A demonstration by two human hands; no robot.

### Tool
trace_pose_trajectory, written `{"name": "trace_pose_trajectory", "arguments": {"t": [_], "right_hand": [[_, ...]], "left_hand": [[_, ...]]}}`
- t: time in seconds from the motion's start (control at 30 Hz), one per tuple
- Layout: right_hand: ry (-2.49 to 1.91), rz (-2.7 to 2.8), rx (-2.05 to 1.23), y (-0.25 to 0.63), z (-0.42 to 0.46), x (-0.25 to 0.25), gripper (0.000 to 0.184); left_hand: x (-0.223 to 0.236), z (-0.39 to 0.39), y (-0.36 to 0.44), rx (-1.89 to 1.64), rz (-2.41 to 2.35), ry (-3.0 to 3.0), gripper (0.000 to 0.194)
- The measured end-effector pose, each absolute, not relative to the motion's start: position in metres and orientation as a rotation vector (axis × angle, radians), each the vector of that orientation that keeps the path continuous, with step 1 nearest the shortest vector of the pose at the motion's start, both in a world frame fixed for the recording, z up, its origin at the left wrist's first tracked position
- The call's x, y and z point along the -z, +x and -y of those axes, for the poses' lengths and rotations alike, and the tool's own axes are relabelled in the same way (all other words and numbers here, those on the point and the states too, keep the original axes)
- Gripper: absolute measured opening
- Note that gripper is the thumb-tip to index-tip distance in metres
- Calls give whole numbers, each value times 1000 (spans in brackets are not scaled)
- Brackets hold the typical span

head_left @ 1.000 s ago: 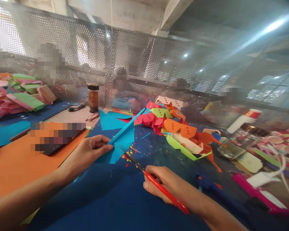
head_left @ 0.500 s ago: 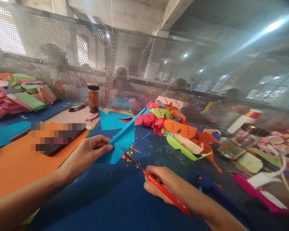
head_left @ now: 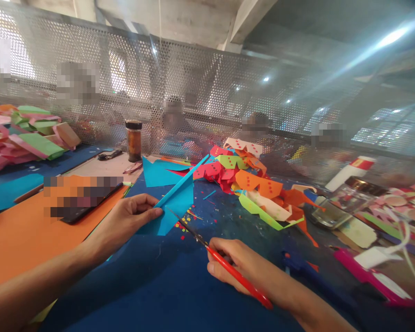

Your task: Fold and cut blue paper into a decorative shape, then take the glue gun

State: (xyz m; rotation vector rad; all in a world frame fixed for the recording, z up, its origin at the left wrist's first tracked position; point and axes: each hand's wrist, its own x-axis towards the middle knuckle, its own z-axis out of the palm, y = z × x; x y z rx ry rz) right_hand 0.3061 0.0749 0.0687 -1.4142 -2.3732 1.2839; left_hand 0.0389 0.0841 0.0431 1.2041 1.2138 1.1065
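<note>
A folded piece of blue paper (head_left: 178,203) is pinched between the thumb and fingers of my left hand (head_left: 138,213). My right hand (head_left: 233,263) is wrapped around the handles of red-handled scissors (head_left: 242,281). The blades point up and left, and their tips lie at the paper, just right of my left thumb. Whether the blades are slightly apart is hard to make out. Behind the held paper rests another blue paper piece (head_left: 159,173). Tiny red and yellow paper scraps (head_left: 185,223) are scattered on the dark blue table (head_left: 152,290) below.
Cut paper masks (head_left: 259,184) in several colours lie heaped beyond my hands. A lidded jar (head_left: 134,140) stands near the perforated screen (head_left: 200,106). At left are orange paper (head_left: 17,249) and a phone (head_left: 90,205); at right, a glass jar (head_left: 346,203) and a pink tool (head_left: 373,281).
The view has shifted very slightly. Both hands, the blue paper and the scissors hold nearly the same position as before.
</note>
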Motion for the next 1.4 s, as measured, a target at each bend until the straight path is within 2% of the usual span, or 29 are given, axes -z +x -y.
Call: {"name": "trace_pose_trajectory", "arguments": {"t": [0.7,1.4], "right_hand": [[-1465,2358,-1347,306,-73,-74,17],[-1425,2393,-1310,308,-72,-74,18]], "left_hand": [[-47,-83,39,-1109,-1259,1271,33],[-49,-83,40,-1116,-1255,1264,29]]}}
